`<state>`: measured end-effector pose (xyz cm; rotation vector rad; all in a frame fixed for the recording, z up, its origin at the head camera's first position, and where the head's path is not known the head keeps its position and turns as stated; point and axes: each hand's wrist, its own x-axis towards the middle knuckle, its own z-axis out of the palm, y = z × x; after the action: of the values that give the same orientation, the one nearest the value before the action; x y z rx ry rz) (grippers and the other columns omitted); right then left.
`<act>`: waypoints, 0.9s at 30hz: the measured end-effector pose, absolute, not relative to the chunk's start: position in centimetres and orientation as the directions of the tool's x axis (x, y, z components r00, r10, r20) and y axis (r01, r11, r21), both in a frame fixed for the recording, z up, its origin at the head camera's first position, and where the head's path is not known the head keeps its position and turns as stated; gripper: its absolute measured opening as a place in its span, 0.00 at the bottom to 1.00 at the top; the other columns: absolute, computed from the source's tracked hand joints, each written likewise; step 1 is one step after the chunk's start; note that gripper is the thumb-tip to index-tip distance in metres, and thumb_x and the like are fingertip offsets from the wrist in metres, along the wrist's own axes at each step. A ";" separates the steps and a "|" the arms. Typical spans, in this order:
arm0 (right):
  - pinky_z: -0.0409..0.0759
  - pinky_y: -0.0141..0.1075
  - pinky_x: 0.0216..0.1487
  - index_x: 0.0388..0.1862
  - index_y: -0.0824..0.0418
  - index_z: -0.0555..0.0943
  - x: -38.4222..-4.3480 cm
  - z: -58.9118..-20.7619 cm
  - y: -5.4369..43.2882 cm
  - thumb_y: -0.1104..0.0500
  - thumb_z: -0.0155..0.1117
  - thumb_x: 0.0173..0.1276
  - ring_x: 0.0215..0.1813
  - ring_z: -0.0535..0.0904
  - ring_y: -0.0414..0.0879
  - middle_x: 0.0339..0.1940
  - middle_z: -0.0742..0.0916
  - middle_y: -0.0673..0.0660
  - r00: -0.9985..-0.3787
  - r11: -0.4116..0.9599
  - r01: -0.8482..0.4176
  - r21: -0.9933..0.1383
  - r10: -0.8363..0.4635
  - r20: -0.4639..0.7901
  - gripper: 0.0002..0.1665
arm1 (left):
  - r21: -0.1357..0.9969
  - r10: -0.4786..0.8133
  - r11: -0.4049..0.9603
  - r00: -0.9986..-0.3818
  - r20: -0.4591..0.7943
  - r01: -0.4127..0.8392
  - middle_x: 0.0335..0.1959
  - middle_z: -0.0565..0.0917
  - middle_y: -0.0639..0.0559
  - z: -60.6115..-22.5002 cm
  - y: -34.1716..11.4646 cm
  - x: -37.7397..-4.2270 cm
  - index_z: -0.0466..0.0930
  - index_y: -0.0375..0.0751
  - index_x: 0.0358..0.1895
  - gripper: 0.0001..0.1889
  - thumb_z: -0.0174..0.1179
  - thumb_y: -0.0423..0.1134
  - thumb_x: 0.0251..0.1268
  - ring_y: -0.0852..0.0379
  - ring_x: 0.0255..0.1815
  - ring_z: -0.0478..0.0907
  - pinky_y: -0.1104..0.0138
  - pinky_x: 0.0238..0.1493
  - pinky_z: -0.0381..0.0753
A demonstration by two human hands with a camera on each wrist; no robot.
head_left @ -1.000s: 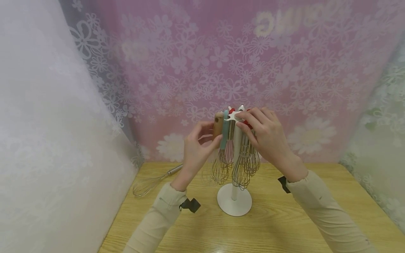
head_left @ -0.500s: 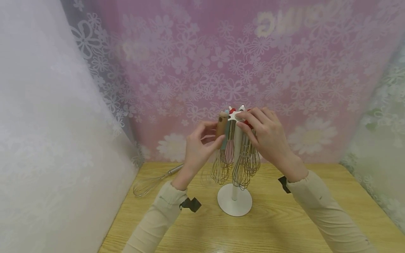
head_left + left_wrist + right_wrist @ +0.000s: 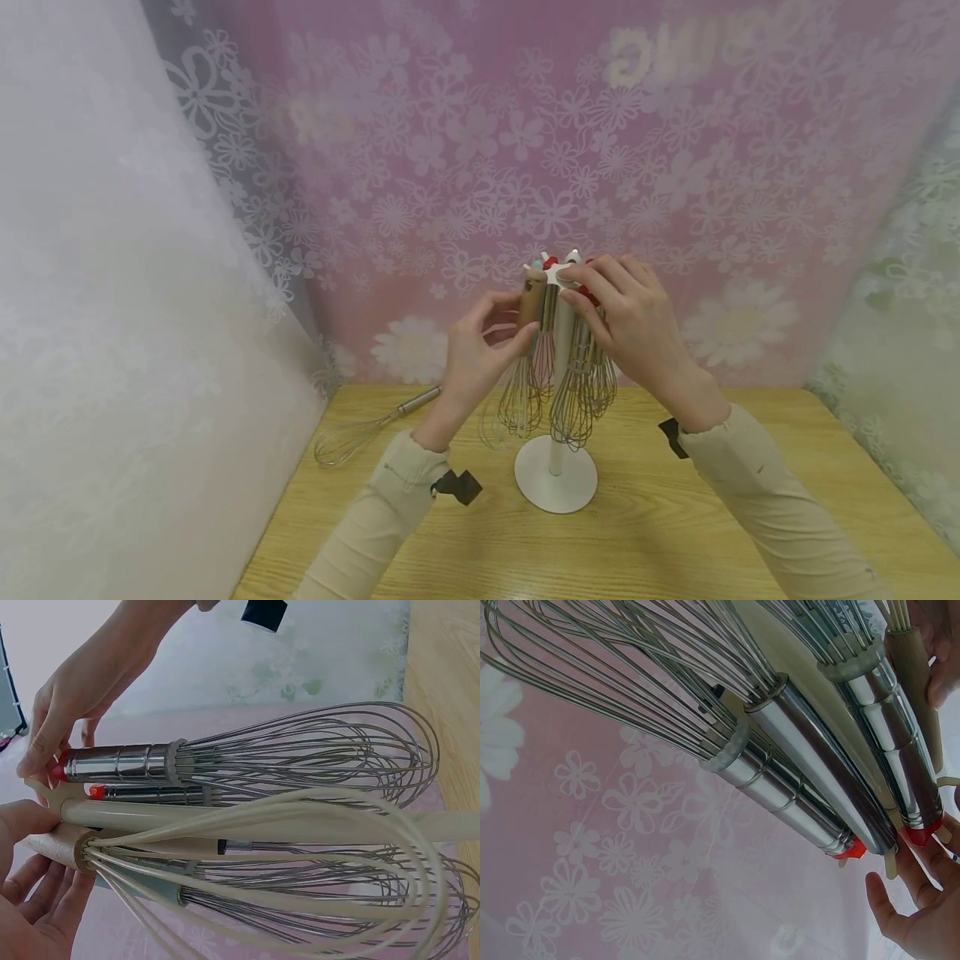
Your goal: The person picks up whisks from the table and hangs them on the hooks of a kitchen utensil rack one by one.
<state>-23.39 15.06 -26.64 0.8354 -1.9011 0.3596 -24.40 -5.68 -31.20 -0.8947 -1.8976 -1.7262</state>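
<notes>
A wooden-handled whisk [image 3: 529, 304] with cream wires [image 3: 315, 881] is held by its handle between the thumb and fingers of my left hand [image 3: 480, 354]. Its handle end is right at the white hook ring on top of a whisk stand [image 3: 557, 498]. My right hand [image 3: 637, 312] pinches the top of this stand. Several whisks hang from the ring: steel-handled ones with red ends [image 3: 889, 735], a plain steel-handled one [image 3: 821, 761], and a teal-handled one [image 3: 154, 881] close behind the wooden handle. The right fingers hide part of the ring.
Another steel whisk [image 3: 378, 423] lies on the wooden table [image 3: 637, 533] at the left, near the left forearm. A pink flowered sheet [image 3: 487, 167] stands behind the table, with pale panels along both sides.
My left hand has moved slightly right with the wooden-handled whisk, closer to the stand's top, and the handle now covers more of the teal one. The right hand has stayed in place.
</notes>
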 end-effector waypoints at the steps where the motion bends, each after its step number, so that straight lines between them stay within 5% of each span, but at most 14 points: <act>1: 0.73 0.49 0.40 0.51 0.62 0.84 -23.4 -26.6 15.1 0.43 0.48 0.82 0.37 0.72 0.58 0.37 0.83 0.61 -0.272 0.718 -0.687 0.109 -0.393 0.878 0.27 | 0.714 0.177 0.021 -0.705 0.687 0.700 0.51 0.85 0.40 -31.3 -5.7 -24.4 0.79 0.33 0.57 0.18 0.69 0.32 0.66 0.47 0.49 0.86 0.65 0.51 0.87; 27: 0.72 0.44 0.39 0.52 0.62 0.86 -23.7 -26.4 15.5 0.43 0.54 0.79 0.40 0.73 0.57 0.41 0.85 0.61 -0.280 0.665 -0.744 0.055 -0.386 0.879 0.25 | 0.721 0.160 0.043 -0.717 0.678 0.691 0.49 0.86 0.42 -31.9 -5.5 -24.5 0.80 0.35 0.55 0.17 0.69 0.35 0.66 0.48 0.49 0.85 0.64 0.51 0.87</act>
<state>-23.65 15.54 -26.36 0.8880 -1.8997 0.4581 -24.46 -5.52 -31.87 -0.8557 -1.9125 -1.7168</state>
